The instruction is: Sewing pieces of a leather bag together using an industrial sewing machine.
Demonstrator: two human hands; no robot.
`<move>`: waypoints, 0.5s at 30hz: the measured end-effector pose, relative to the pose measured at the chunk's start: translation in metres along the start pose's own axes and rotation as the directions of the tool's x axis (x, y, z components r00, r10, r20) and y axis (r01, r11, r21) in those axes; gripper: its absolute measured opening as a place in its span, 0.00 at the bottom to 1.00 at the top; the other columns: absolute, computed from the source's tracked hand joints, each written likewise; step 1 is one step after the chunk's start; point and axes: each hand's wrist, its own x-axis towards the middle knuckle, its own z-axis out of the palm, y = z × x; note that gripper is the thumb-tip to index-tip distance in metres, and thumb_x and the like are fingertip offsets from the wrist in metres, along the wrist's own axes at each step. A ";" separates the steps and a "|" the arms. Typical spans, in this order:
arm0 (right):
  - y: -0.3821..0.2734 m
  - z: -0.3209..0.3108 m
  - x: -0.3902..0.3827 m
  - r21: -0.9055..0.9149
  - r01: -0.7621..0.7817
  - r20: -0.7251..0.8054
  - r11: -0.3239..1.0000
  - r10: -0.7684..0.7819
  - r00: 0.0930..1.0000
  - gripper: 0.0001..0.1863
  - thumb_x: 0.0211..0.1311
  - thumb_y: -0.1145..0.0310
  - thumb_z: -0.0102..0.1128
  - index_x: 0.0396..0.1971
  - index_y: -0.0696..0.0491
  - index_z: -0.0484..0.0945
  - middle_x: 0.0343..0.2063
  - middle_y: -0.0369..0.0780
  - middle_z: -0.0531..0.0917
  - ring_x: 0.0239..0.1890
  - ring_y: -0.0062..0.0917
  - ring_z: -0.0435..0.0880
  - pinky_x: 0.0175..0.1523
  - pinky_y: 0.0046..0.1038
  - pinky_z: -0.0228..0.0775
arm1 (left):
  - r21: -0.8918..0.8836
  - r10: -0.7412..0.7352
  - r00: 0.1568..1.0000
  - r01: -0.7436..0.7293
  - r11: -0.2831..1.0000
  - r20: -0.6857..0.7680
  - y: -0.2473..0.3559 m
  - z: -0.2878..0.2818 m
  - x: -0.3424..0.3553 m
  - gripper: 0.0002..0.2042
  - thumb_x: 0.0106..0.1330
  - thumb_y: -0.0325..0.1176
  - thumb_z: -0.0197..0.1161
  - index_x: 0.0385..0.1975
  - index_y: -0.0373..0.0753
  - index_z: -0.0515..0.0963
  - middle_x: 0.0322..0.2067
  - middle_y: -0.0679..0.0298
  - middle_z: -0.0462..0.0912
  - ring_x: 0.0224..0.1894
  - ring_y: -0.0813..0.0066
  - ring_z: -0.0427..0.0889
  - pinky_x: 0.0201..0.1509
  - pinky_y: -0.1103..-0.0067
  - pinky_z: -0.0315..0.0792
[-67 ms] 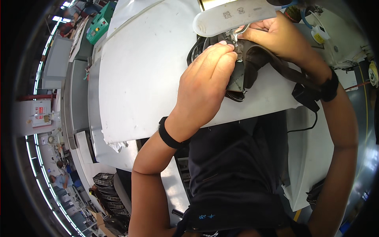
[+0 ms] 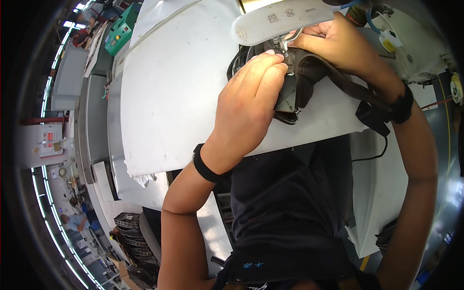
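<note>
A dark zippered bag (image 2: 288, 94) of soft fabric is bunched beneath a sewing machine's pale arm (image 2: 282, 20), beside its metal presser foot (image 2: 285, 42). My left hand (image 2: 249, 96) grips the bag's near left side, fingers pressed together and their tips close to the foot. To the right of the foot, my right hand (image 2: 333, 43) is closed with thumb and forefinger at the bag's far edge; the machine arm partly covers its fingers. A dark strap (image 2: 345, 84) runs from the bag toward my right wrist. Along the near edge, a zipper end (image 2: 287, 117) hangs loose.
The white worktable (image 2: 174, 92) reaches left and toward me. A black boxy device (image 2: 372, 117) with a cable sits by my right wrist. A green machine (image 2: 123, 30) stands at the far left. Dark stacked goods (image 2: 130, 234) lie lower left, and people are in the background.
</note>
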 end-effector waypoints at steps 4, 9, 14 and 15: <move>-0.002 0.001 0.000 -0.011 -0.025 -0.017 1.000 0.025 1.000 0.13 0.68 0.70 0.68 0.46 0.63 0.85 0.41 0.39 0.90 0.44 0.17 0.86 0.52 0.22 0.78 | 0.032 -0.004 1.000 0.003 0.999 0.015 0.001 0.000 0.000 0.14 0.62 0.20 0.61 0.48 0.31 0.79 0.50 0.52 0.84 0.57 0.52 0.84 0.60 0.65 0.80; -0.007 0.001 0.000 -0.042 -0.068 -0.019 0.997 0.067 0.998 0.15 0.68 0.69 0.68 0.47 0.64 0.85 0.39 0.39 0.91 0.41 0.16 0.86 0.50 0.21 0.78 | 0.027 -0.013 1.000 0.013 1.000 0.008 0.001 0.000 0.001 0.14 0.62 0.20 0.61 0.48 0.31 0.79 0.50 0.52 0.84 0.57 0.53 0.84 0.59 0.66 0.81; -0.007 0.001 0.002 0.020 0.073 0.057 0.997 -0.074 0.996 0.14 0.69 0.69 0.67 0.48 0.63 0.85 0.38 0.38 0.90 0.40 0.15 0.85 0.47 0.21 0.77 | 0.033 -0.045 0.999 0.045 0.998 -0.004 0.001 0.000 0.001 0.19 0.56 0.19 0.71 0.49 0.34 0.80 0.51 0.54 0.86 0.56 0.55 0.86 0.59 0.68 0.80; -0.006 0.001 0.002 -0.022 0.045 0.044 0.999 -0.044 0.998 0.14 0.69 0.69 0.67 0.48 0.63 0.85 0.38 0.38 0.90 0.40 0.15 0.85 0.47 0.21 0.77 | 0.029 -0.044 0.999 0.045 0.999 -0.003 0.001 0.000 0.001 0.19 0.56 0.19 0.71 0.49 0.34 0.80 0.51 0.54 0.86 0.56 0.55 0.86 0.59 0.68 0.80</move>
